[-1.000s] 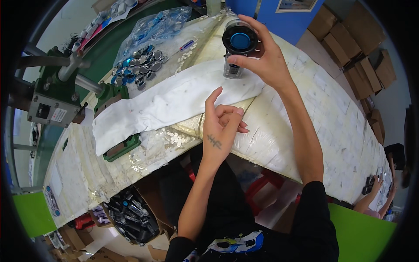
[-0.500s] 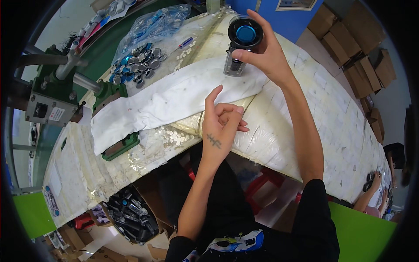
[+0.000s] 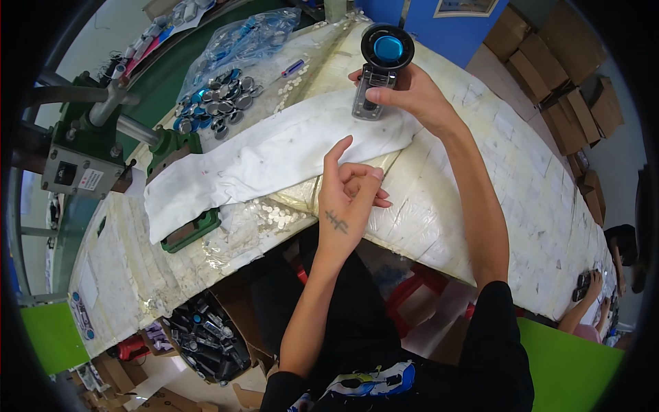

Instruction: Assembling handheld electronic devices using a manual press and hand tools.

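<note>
My right hand (image 3: 419, 99) is closed around the upper handle of a handheld fan (image 3: 374, 82), thumb across the front and a fingertip showing on the far side. The fan stands upright over the white cloth (image 3: 274, 151), with a round black head, a shiny blue disc at its centre and a clear handle with dark parts inside. Whether its lower end touches the cloth I cannot tell. Nearer to me, my left hand (image 3: 349, 196) hovers with the index finger stretched out and the other fingers loosely curled. Nothing shows in it.
Beyond the cloth lie several silver and blue round caps (image 3: 223, 103) beside a clear plastic bag (image 3: 240, 41). A green press (image 3: 89, 137) stands at left. Below the table edge, a box holds several black fans (image 3: 206, 336). Another person's hand (image 3: 592, 285) is at far right.
My right hand has slid down from the fan's round head to its handle. The head has tilted slightly and shifted a little right. My left hand has barely moved.
</note>
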A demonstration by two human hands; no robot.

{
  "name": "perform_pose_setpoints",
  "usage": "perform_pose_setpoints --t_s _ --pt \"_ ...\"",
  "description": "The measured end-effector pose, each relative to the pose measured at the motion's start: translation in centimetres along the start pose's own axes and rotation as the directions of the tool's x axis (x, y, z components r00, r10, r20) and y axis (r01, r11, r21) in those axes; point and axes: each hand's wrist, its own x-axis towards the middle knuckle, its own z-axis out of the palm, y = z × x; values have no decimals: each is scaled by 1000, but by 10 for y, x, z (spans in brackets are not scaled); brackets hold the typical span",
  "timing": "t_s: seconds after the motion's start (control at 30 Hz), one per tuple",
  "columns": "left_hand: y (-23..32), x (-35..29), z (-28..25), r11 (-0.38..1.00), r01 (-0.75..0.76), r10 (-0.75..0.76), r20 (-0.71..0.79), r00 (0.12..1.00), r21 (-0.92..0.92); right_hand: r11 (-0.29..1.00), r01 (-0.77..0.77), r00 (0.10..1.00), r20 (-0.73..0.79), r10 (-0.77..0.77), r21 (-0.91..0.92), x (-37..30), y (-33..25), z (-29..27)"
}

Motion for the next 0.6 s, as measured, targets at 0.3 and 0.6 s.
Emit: perform_pose_setpoints --t_s 0.3,0.6 --pt "-1 0 -1 1000 9 -9 2 1000 -4 997 -53 998 13 54 -53 -1 2 1" --pt "0 -1 -1 1000 10 -9 15 1000 -18 978 -71 996 42 81 -198 -1 -1 -1"
